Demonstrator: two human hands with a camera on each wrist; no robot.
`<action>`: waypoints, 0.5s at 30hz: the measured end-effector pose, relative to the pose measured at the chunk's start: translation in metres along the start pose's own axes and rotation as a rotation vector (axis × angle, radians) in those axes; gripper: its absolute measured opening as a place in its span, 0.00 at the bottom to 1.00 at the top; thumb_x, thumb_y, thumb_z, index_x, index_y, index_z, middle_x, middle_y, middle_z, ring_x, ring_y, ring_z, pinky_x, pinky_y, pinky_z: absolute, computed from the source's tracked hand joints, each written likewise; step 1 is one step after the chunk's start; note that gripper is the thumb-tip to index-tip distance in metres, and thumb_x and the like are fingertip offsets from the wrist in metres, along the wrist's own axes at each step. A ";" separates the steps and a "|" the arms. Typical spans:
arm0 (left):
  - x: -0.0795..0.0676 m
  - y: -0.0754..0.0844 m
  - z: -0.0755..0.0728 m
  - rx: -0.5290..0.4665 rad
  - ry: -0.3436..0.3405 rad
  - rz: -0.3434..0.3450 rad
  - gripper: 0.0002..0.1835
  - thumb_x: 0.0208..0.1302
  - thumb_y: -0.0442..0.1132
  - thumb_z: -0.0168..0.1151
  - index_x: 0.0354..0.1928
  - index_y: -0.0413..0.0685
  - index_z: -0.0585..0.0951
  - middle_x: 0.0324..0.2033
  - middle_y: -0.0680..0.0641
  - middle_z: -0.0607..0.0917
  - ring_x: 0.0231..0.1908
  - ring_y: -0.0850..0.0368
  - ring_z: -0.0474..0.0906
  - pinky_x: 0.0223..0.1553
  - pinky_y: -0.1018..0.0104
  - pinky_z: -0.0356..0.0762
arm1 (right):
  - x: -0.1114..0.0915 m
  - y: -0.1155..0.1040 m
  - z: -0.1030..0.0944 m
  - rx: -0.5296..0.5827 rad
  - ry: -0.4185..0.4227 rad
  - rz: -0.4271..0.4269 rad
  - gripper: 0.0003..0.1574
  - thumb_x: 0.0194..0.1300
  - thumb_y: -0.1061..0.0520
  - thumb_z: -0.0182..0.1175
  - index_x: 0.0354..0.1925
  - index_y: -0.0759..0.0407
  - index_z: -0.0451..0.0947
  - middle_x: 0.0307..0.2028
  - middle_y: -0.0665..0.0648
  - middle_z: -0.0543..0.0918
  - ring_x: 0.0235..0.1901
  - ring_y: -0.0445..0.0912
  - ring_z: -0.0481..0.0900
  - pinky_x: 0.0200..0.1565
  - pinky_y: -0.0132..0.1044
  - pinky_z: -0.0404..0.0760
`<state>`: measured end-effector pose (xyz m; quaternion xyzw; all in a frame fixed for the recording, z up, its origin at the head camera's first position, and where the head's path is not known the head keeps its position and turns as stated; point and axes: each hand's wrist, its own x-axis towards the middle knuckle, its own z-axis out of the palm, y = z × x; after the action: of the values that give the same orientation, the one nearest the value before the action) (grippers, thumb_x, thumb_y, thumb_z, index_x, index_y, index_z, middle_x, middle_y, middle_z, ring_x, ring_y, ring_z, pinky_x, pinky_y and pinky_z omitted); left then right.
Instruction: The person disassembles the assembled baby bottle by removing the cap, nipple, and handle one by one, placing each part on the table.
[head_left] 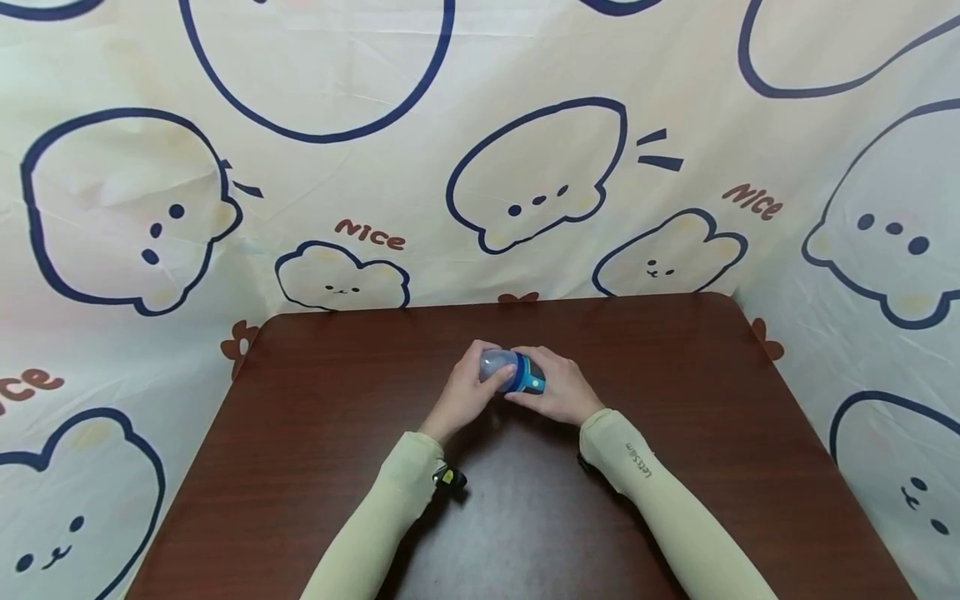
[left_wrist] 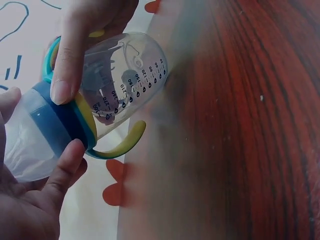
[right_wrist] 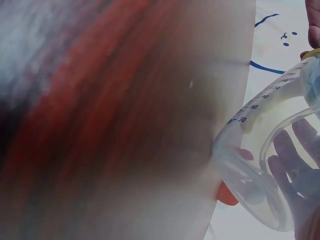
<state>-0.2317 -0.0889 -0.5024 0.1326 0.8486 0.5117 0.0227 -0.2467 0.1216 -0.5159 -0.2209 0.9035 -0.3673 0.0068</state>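
Observation:
Both hands hold a baby bottle [head_left: 520, 372] on its side over the middle of the table. My left hand [head_left: 465, 392] grips the frosted, dome-shaped cap [left_wrist: 30, 145], with its thumb reaching the dark blue collar [left_wrist: 62, 117]. From the other side my right hand [head_left: 562, 387] holds the bottle, one digit pressed along the collar in the left wrist view. The clear body [left_wrist: 125, 80] carries black measuring marks. A curved yellow-and-teal handle [left_wrist: 125, 142] sticks out beside the collar. In the right wrist view, fingers show through the clear bottle [right_wrist: 250, 165].
A dark brown wooden table [head_left: 337, 392] lies under the hands. Cream cloth [head_left: 420, 167] printed with blue cartoon outlines hangs behind it and along both sides. A small black device [head_left: 450, 477] is strapped at the left wrist.

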 end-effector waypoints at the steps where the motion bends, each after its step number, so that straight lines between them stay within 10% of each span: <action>1: 0.000 0.000 0.000 0.002 0.000 -0.003 0.27 0.72 0.58 0.64 0.63 0.53 0.69 0.57 0.45 0.79 0.52 0.47 0.78 0.55 0.47 0.83 | 0.000 0.000 0.000 -0.001 0.002 0.001 0.48 0.56 0.36 0.78 0.69 0.44 0.70 0.59 0.53 0.80 0.54 0.50 0.80 0.58 0.53 0.84; 15: -0.001 -0.001 0.001 -0.071 -0.001 -0.028 0.30 0.70 0.63 0.63 0.62 0.53 0.69 0.54 0.45 0.78 0.48 0.47 0.78 0.43 0.57 0.86 | 0.000 0.001 0.002 0.014 0.018 -0.025 0.46 0.56 0.36 0.78 0.67 0.44 0.72 0.57 0.51 0.81 0.52 0.48 0.80 0.56 0.52 0.85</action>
<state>-0.2304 -0.0883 -0.5036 0.1199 0.8316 0.5411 0.0351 -0.2468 0.1211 -0.5177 -0.2285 0.8981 -0.3758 -0.0044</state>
